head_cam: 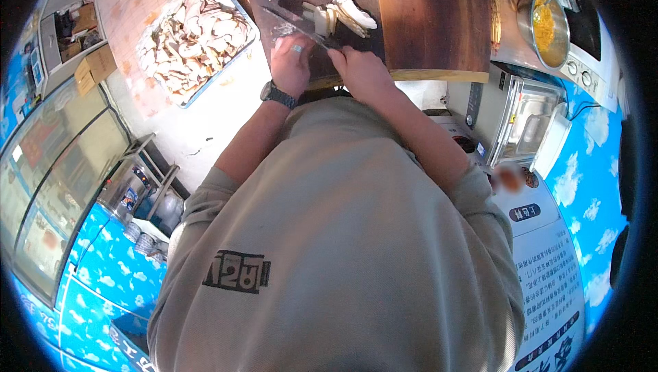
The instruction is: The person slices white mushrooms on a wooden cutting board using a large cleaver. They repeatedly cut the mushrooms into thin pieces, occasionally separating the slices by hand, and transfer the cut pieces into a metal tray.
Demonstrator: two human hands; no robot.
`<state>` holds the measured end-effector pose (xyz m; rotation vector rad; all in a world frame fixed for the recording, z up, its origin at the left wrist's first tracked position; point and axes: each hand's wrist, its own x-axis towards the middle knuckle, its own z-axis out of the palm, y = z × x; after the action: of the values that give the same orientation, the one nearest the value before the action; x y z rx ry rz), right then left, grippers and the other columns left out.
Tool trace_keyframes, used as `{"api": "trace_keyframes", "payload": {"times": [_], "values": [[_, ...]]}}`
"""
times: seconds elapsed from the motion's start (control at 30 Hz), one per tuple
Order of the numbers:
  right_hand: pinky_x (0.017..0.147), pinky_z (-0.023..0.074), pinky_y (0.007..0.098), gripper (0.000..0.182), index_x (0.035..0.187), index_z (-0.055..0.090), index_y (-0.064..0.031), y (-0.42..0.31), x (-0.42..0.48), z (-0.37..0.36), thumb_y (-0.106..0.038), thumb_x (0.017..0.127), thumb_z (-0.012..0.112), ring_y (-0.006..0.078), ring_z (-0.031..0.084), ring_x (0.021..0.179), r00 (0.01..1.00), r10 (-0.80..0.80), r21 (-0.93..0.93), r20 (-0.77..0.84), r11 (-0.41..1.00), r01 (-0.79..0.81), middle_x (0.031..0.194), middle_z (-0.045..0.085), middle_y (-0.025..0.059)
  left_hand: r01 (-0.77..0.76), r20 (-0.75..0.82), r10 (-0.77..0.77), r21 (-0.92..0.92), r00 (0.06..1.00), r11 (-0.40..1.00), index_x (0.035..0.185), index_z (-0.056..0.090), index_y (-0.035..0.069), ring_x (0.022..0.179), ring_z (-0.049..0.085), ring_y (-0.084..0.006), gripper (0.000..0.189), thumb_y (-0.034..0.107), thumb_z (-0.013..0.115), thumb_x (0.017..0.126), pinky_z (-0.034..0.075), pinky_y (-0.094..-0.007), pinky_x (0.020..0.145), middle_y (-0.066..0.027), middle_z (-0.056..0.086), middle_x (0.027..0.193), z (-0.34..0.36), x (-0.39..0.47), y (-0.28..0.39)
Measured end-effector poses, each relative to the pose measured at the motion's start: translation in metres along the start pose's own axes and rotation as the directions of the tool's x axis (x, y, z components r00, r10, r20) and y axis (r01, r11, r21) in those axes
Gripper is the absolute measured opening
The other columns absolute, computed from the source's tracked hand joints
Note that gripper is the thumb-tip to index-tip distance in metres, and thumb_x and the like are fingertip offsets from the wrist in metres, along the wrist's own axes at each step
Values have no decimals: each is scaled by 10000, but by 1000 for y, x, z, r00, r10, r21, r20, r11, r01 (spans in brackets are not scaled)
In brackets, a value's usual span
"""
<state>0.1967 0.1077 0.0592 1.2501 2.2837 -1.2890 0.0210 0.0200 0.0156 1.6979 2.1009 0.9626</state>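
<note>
My right hand (364,75) grips the handle of a kitchen knife (295,26). The blade, seen nearly edge-on, slants up and left over a dark wooden cutting board (432,22). Just below the blade, my left hand (290,66) has its fingers curled, with a ring and a dark wristwatch on that side. A small whitish piece shows by its fingertips; whether they hold it is unclear. Beyond the knife, pale thick slices (349,16), apparently mushroom, lean together on a darker patch of the board. To the left, a blue-rimmed tray (252,45) is heaped with sliced mushrooms (198,38).
At right a metal bowl (545,28) of yellow food stands near a white cooking appliance (586,71) with knobs. Thin sticks (495,17) lie along the board's right edge. A cardboard box (95,69) and a glass-fronted cabinet (61,151) are at far left.
</note>
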Motion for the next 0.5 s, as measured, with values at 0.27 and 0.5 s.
{"api": "trace_keyframes", "payload": {"times": [0.27,0.5], "values": [[829,532,576,433,1184,646,-31,-15,-77,-48,-386,1085,419,483,680,911,979,183,49,92,981,-188,955,704,289,58,28,-58,2,998,998,911,661,63,904,609,-376,117,16,712,817,471,-462,776,-119,666,953,-2,-3,-1],[848,532,574,467,1181,649,-25,-12,-62,-44,-412,1089,407,480,676,947,972,189,30,143,980,-195,972,703,290,85,19,-84,-42,996,995,922,669,64,924,617,-364,139,-2,713,808,471,-467,783,-110,675,972,-1,-2,1]]}}
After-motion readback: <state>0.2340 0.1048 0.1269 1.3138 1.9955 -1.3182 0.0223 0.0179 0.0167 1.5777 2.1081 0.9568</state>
